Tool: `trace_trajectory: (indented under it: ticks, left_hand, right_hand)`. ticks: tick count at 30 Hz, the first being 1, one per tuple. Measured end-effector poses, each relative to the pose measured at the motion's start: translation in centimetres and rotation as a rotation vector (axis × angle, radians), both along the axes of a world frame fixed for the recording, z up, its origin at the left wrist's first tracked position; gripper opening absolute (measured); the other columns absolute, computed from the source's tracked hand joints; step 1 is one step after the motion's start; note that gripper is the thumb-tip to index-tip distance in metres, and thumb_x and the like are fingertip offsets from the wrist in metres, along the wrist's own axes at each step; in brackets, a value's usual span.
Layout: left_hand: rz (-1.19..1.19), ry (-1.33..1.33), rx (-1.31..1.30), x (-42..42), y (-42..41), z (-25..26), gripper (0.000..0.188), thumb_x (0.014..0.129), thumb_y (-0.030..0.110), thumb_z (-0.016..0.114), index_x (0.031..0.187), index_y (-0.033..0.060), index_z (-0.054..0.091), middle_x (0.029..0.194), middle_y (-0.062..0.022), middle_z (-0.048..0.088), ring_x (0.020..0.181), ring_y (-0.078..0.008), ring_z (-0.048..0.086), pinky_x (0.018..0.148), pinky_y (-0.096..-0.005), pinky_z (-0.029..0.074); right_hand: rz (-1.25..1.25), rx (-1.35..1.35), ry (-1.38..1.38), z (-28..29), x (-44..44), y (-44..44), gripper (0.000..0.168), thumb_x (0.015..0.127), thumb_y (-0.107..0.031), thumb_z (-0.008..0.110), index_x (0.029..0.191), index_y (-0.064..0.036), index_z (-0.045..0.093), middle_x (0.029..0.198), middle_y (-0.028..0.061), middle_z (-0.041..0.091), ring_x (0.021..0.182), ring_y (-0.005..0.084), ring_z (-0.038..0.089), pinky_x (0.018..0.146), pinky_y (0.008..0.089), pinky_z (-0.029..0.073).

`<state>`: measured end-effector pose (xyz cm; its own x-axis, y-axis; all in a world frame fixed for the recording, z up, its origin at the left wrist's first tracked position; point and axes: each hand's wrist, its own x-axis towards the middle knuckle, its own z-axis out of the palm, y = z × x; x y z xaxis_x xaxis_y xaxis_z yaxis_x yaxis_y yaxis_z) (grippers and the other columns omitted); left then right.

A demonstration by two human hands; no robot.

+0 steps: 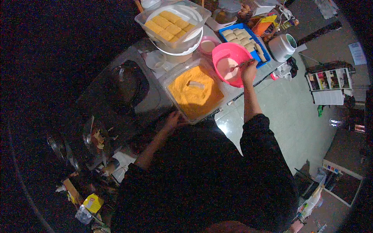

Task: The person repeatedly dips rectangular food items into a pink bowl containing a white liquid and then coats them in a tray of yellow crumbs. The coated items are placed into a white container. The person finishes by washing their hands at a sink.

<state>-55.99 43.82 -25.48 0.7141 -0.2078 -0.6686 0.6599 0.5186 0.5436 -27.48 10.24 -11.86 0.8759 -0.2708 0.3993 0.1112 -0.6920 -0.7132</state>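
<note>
My right hand [249, 72] grips the handle of a dark utensil [237, 66], perhaps a spoon, whose tip dips into pale batter [226, 65]. That batter lies in a pink plastic bowl [218, 55], and my wrist crosses the bowl's right rim. My left hand [174, 118] is in shadow at the near left corner of a clear plastic container [190, 120]; whether it grips the container cannot be made out. Orange breadcrumbs [192, 94] fill that container, with one small pale piece [196, 84] lying on them.
Crumb-coated rolls [174, 29] sit in a clear tub [201, 14] at the back. Behind the pink bowl, a blue tray [256, 56] holds several uncoated folded parcels [239, 36]. A white jar [282, 48] stands right of it. A clear cup [156, 59] is at left, beside a dark pan [129, 84].
</note>
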Motion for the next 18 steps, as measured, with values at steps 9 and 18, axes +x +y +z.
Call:
trace_trajectory:
  ticks: [9,18]
  left_hand:
    - [0.035,0.051,0.076,-0.4,0.0,-2.2,0.028,0.097,0.030,0.048,0.112,0.0074,0.052,0.100,-0.0074,0.060,0.089,-0.0208,0.061,0.077,-0.0422,0.057]
    - [-0.014,-0.014,0.057,-1.2,0.0,-0.8,0.030,0.097,0.033,0.048,0.114,0.0078,0.052,0.102,-0.0084,0.060,0.091,-0.0211,0.061,0.078,-0.0412,0.056]
  right_hand:
    - [0.290,-0.306,0.138,4.9,-6.9,4.9,0.025,0.082,-0.003,0.056,0.107,0.001,0.058,0.083,0.0146,0.065,0.074,0.0234,0.064,0.060,0.0341,0.048]
    - [0.568,-0.605,0.623,2.2,-15.7,15.1,0.072,0.064,-0.032,0.077,0.116,0.003,0.044,0.113,0.0224,0.051,0.106,0.0402,0.052,0.086,0.0449,0.047]
